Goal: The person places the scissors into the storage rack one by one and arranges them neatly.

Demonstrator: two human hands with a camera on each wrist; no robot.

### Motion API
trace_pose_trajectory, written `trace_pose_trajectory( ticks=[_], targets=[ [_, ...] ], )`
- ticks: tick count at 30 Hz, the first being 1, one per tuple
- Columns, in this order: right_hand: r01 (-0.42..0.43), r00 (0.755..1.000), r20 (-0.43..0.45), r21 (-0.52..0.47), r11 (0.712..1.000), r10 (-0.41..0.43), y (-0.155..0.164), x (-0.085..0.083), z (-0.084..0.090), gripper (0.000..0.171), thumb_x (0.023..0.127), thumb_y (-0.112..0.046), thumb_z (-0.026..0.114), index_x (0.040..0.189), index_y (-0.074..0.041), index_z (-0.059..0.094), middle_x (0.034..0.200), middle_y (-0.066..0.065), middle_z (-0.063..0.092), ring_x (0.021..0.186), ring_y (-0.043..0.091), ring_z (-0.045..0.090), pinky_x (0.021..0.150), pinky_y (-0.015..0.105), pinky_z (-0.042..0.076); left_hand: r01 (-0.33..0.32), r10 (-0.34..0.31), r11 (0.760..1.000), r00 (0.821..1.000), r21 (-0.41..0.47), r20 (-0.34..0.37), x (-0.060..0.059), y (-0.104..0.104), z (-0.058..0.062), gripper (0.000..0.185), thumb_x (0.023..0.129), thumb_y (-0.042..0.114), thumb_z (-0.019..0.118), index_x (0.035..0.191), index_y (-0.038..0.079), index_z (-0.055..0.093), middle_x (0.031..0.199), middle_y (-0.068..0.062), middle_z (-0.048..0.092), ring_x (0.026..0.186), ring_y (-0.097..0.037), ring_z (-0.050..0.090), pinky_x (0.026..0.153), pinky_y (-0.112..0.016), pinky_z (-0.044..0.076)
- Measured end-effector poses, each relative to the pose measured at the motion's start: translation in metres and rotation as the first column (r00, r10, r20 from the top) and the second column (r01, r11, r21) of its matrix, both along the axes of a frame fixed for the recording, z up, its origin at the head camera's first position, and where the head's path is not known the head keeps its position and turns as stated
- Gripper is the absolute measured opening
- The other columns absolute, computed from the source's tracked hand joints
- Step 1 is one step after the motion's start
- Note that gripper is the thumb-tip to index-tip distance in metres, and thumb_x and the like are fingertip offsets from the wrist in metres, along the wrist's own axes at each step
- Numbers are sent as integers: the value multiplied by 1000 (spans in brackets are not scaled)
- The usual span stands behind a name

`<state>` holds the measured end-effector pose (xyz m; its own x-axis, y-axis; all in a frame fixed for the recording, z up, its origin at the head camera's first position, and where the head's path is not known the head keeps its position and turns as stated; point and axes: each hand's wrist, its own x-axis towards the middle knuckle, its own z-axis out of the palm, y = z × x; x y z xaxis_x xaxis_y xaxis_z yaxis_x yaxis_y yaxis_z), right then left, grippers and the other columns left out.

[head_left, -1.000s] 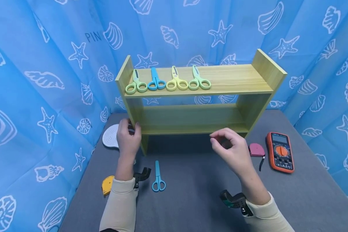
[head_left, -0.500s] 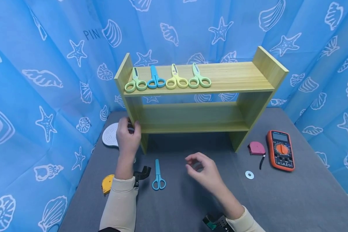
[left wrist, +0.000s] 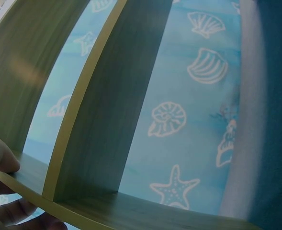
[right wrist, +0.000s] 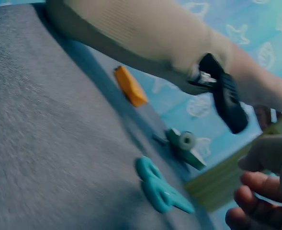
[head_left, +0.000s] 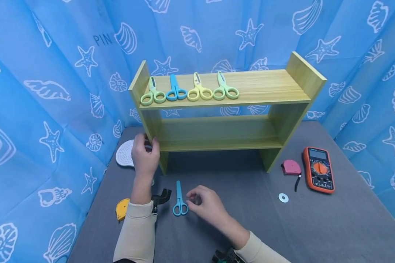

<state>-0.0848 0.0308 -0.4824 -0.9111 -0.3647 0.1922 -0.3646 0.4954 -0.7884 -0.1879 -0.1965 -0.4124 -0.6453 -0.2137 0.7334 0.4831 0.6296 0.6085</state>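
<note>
My left hand [head_left: 146,155] grips the left side panel of the two-tier wooden shelf [head_left: 263,86]; in the left wrist view its thumb [left wrist: 5,155] lies on the inner face with fingers outside. Blue-handled scissors [head_left: 179,200] lie on the grey cloth in front of the shelf, blades pointing away. My right hand [head_left: 208,205] hovers just right of their finger loops, thumb and fingers loosely curved with nothing between them. On the top tier, a row holds green scissors [head_left: 153,93], blue scissors [head_left: 176,89], yellow scissors [head_left: 199,89] and light green scissors [head_left: 224,88].
At right lie a pink tape measure [head_left: 291,167], a small pale disc [head_left: 283,197] and an orange multimeter [head_left: 319,170]. A yellow tape measure [head_left: 122,209] and a white perforated object [head_left: 125,153] lie at left. A blue shell-patterned curtain [head_left: 217,36] hangs behind.
My right hand has moved left and toward me, from the shelf's right end to beside the blue scissors on the cloth, uncovering the pale disc. My left hand stays on the panel.
</note>
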Motion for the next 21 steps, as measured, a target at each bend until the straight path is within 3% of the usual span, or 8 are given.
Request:
trace_pose_trajectory(
  ticks=[6,13,21],
  targets=[
    [30,999,40,130,991,-36,-19,-2,-12,12,85,-18,79,96,-13,77,84,-9,62,74,6,56,64,23,47,4,-4,1000,1000,13,0,0,0,0,16,96,9,64,107,-2,61,96,-15,60,80,-28,63,64,-44,57],
    [65,998,-32,290,955,-58,-30,-1,-28,7,83,-17,79,89,-14,79,78,-11,58,68,3,51,55,21,43,-2,2,1000,1000,15,0,2,1,0,15,95,8,63,105,-3,61,94,-16,59,79,-27,63,63,-44,57],
    [98,995,-25,282,954,-94,-26,-6,-35,4,78,-14,75,75,-16,76,65,-14,61,56,0,49,47,21,42,12,-12,1000,1000,12,13,3,2,2,17,96,9,64,108,-3,61,97,-17,59,81,-29,62,65,-47,58]
  ],
)
